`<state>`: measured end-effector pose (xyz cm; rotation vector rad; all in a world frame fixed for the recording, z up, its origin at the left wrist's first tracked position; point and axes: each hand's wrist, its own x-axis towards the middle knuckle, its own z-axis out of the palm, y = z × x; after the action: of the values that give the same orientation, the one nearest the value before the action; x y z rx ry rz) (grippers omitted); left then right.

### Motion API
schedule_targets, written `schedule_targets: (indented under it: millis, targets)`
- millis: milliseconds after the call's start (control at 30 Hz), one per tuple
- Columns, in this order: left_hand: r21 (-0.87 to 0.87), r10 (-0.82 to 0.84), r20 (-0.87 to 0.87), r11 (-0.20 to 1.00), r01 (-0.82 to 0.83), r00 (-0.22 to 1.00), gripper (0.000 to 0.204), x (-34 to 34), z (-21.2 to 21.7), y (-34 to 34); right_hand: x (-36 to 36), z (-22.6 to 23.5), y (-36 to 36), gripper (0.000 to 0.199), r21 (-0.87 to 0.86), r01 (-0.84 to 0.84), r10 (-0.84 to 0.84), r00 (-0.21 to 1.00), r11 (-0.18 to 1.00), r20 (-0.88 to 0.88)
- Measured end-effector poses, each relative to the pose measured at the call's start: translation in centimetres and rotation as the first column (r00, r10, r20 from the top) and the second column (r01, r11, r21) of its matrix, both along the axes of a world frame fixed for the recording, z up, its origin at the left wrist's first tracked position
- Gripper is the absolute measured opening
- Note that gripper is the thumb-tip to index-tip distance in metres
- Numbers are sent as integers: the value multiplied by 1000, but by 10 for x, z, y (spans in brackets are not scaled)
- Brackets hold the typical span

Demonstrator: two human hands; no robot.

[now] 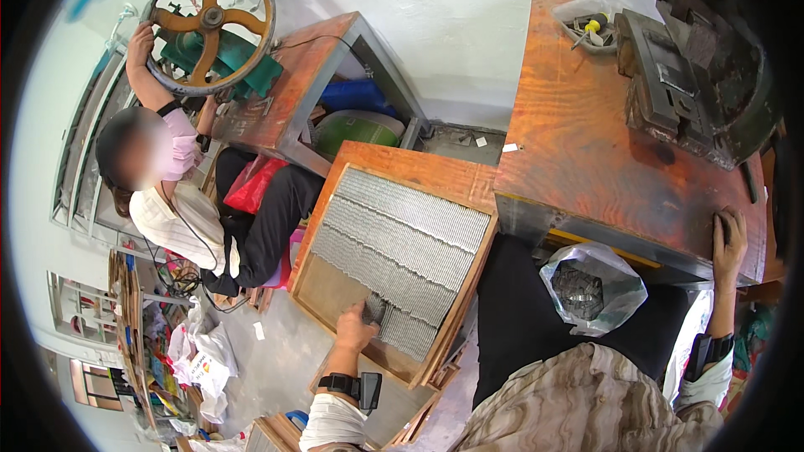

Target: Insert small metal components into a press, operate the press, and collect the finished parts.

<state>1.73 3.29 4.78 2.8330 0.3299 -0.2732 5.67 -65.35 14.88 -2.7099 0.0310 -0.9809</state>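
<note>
So left hand [356, 331] is gripping grey pieces [375, 310] at a wooden tray [325, 288], right hand [731, 243] is resting on the table [578, 130], can't tell its grip.

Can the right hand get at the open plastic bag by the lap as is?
Likely yes: the right hand is at the near edge of the bench, close to the bag, and nothing visible covers its open mouth.

A pale, brightly lit wall [452, 42] rises behind a reddish-brown wooden surface [569, 117] at the right and a wood-topped, metal-framed stand [314, 54] farther left, above a grey floor [268, 368], with a barred window [75, 176] at far left.
</note>
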Motion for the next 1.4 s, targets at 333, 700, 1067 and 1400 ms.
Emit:
schedule_targets:
  millis: [333, 700, 1067, 1400]
  targets:
    - [-176, 330, 101, 935, -309, 939, 42, 21, -4, -6, -13, 9, -8, 10, -6, 112, -111, 993, 994, 32]
    - [-651, -167, 208, 712, 264, 964, 46, 148, 204, -276, -9, 31, 23, 12, 22, 25, -28, 994, 999, 103]
    - [-110, -668, 517, 568, 815, 535, 52, 163, 162, -420, 42, 47, 63, 74, -10, -255, 235, 903, 967, -360]
    - [-207, -642, 566, 497, 843, 517, 49, 166, 151, -406, 86, 45, 83, 80, 370, -472, 589, 734, 800, -338]
